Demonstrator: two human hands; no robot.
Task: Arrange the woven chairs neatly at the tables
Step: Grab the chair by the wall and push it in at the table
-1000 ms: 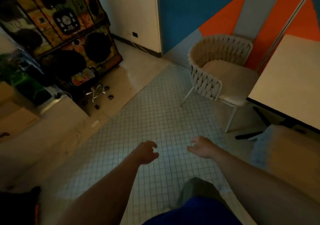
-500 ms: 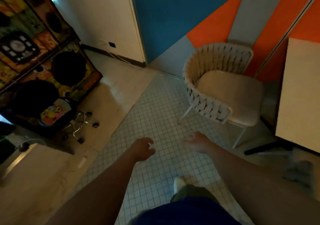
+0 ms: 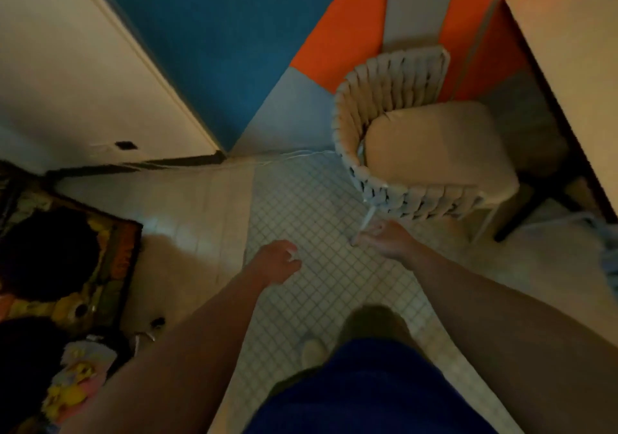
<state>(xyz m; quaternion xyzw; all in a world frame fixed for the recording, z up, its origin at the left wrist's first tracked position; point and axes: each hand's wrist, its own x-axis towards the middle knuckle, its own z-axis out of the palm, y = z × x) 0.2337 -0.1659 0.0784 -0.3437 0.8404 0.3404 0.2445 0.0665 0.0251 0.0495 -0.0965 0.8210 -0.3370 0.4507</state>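
The woven chair (image 3: pixel 394 76) stands askew beside the table (image 3: pixel 575 66), not yet tucked in (arranging looks barely begun), with the left hand (image 3: pixel 276 261) and right hand (image 3: pixel 388 236) loosely curled, empty, near it.

We record a blue, orange and grey painted wall (image 3: pixel 207 42), a small-tiled floor (image 3: pixel 321 276), a dark socket (image 3: pixel 126 145) low on the cream wall (image 3: pixel 67 66), and a brightly patterned cabinet (image 3: pixel 67 256) at left.
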